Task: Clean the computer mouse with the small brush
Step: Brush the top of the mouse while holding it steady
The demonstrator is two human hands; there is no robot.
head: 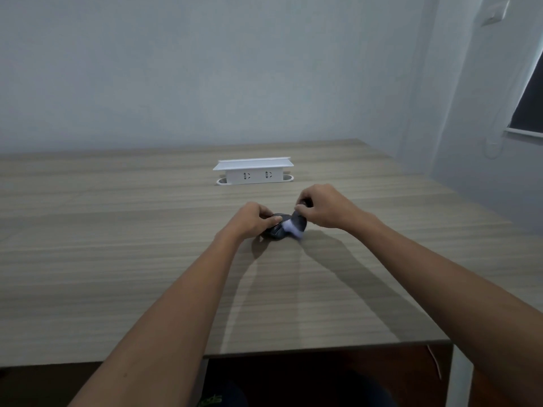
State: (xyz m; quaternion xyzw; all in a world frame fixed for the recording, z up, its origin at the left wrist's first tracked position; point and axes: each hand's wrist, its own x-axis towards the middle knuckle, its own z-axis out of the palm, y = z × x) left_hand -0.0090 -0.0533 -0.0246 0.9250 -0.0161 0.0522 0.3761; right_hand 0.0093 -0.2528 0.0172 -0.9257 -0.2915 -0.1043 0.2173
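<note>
While two bare forearms reach in from the near edge of the wood-grain desk, both hands meet at a single dark computer mouse that lies on the surface a little right of the middle, well in from every edge and about halfway between the near edge and the far edge. Beneath the near edge, dark clothing and a strip of shadow fill the bottom of the view.

The left hand comes at the mouse from the left, its fingers curled over the top and its thumb pressed against the near side, so the mouse is grasped and held down on the desk. The right hand is clenched around the dark handle of one small brush, fingertips pinched together above the mouse. The pale bristles fan down and lie on the right part of the mouse; they are blurred, so their exact edge cannot be made out. Two shadows of the arms stretch toward the near edge.

Farther back, near the far edge and roughly centred, stands one white pop-up socket box with its lid raised; two outlets show on its front face. Behind the desk rise pale walls, with one switch plate high on the right wall and a dark window at the right edge.
</note>
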